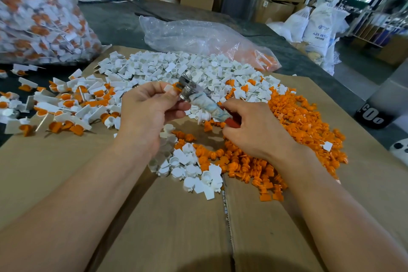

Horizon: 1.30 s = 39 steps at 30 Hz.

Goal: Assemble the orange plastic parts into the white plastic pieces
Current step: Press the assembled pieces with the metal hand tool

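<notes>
- Pinching a white piece (169, 89) and orange part (176, 84) beside the taped tool (198, 97), the left grip (150, 108) could let them slip.
- Curled round the handle, the right grip (249, 130) may press off-centre, seating the insert crooked.

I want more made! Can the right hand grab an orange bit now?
Probably not straight away. The right hand is right by the uncovered orange pile, but its fingers grip a tool, while the left hand pinches a white piece.
</notes>
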Each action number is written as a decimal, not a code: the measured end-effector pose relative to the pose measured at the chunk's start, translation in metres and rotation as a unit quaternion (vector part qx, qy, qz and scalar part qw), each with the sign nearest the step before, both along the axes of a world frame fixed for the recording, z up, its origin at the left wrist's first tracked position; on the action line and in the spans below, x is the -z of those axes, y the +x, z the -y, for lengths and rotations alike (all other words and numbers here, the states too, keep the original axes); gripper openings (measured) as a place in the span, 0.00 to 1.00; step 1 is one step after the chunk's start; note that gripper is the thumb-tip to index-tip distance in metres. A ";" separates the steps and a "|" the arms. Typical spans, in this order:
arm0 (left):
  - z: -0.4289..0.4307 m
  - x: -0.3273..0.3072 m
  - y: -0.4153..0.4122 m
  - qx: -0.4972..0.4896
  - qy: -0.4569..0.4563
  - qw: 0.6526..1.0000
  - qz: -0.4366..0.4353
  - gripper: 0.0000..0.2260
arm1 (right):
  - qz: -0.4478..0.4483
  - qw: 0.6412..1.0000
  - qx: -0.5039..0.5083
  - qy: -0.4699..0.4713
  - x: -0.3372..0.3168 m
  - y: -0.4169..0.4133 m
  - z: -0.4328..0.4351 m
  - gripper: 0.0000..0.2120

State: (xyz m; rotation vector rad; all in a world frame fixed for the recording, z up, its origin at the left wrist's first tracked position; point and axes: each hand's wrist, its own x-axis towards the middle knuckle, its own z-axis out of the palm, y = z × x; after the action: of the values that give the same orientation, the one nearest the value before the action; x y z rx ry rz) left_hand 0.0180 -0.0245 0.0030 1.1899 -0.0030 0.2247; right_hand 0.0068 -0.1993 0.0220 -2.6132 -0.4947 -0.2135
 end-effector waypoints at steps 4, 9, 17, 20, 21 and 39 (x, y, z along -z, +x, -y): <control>0.000 0.000 0.000 -0.004 0.001 1.000 -0.004 0.11 | -0.006 1.000 0.002 -0.005 0.001 0.001 -0.001 0.04; 0.000 0.000 0.000 -0.009 0.000 1.000 -0.016 0.10 | -0.001 1.000 0.008 -0.018 0.002 0.002 -0.003 0.05; -0.001 -0.003 -0.002 -0.017 -0.007 0.999 -0.035 0.11 | 0.025 0.999 0.012 -0.037 0.004 0.001 -0.006 0.06; 0.000 -0.004 -0.003 -0.015 -0.012 0.999 -0.031 0.10 | 0.041 0.998 0.015 -0.039 0.004 0.000 -0.006 0.06; -0.001 -0.004 -0.003 -0.016 -0.014 0.999 -0.031 0.10 | 0.042 0.998 0.016 -0.037 0.004 0.000 -0.006 0.06; -0.001 -0.008 -0.003 0.015 -0.072 0.995 -0.062 0.03 | 0.078 0.979 0.187 -0.018 0.007 0.023 0.028 0.19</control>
State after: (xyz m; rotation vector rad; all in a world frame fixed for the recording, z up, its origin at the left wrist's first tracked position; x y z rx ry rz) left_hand 0.0146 -0.0231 0.0115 1.0574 0.1029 0.1231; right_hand 0.0300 -0.2270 0.0148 -2.7185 -0.0524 -0.5389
